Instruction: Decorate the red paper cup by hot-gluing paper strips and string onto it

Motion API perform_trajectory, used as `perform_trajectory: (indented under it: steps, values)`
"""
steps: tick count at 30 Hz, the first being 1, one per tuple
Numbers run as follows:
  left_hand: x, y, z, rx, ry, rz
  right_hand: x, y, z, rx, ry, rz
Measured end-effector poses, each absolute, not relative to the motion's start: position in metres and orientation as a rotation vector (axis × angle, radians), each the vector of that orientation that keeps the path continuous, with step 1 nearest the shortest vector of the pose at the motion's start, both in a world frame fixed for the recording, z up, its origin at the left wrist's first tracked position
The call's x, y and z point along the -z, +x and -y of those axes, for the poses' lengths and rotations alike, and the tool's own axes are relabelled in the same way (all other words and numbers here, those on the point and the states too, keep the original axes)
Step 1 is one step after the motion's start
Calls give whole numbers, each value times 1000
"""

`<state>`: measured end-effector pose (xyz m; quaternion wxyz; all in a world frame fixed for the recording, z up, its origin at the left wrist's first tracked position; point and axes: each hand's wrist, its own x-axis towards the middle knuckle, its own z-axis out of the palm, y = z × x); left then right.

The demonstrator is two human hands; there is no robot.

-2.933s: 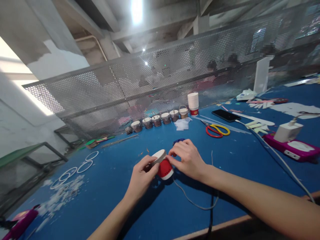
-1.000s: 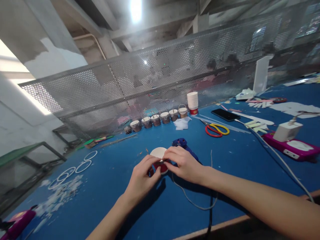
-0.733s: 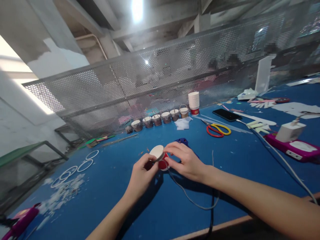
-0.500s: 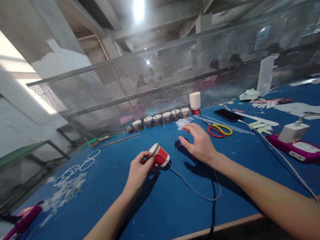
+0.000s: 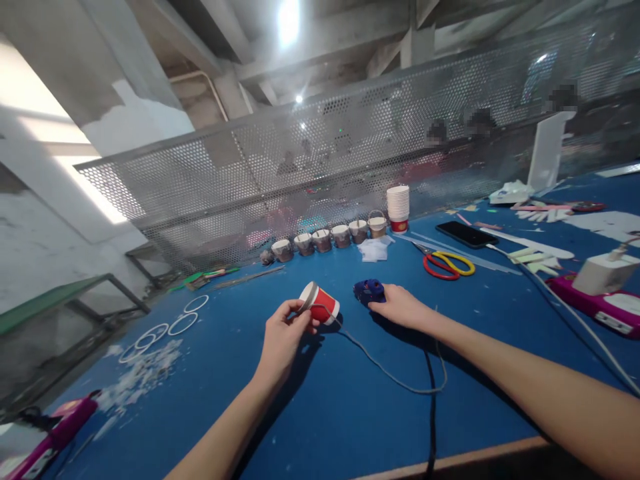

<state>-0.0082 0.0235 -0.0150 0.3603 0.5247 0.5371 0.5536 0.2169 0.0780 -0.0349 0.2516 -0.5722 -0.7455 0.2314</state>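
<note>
My left hand (image 5: 283, 337) is closed on a red and white paper cup (image 5: 325, 305), which lies tilted with its rim toward the upper left. A thin grey cord (image 5: 377, 365) runs from the cup and loops loosely across the table. To the right of the cup, my right hand (image 5: 404, 309) is wrapped over a dark blue glue gun (image 5: 369, 292) lying on its side. Its fingers are partly hidden behind the palm. Below it, a black cable (image 5: 432, 413) runs off the near table edge.
Several cord-wrapped cups (image 5: 321, 240) line the back beside a stack of paper cups (image 5: 398, 208). Scissors (image 5: 449, 264), a phone (image 5: 467, 233) and a purple power strip (image 5: 590, 300) lie right. White rings (image 5: 183, 324) and scraps (image 5: 145, 373) lie left. A perforated metal screen (image 5: 310, 153) stands behind.
My right hand has come down from above the glue gun and closed on it. The left hand still holds the cup. The view has shifted slightly.
</note>
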Motion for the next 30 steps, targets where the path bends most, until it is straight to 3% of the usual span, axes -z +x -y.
perform_trajectory:
  steps: [10, 16, 30]
  values:
    - [18, -4, -25, -1428, 1284, -1397, 35, 193, -41, -822, -925, 1816]
    - [20, -1, -25, -1409, 1269, -1370, 33, 185, -30, -812, -870, 1800]
    - [23, -2, -26, -1452, 1265, -1339, 49, 180, -31, -426, -854, 1999]
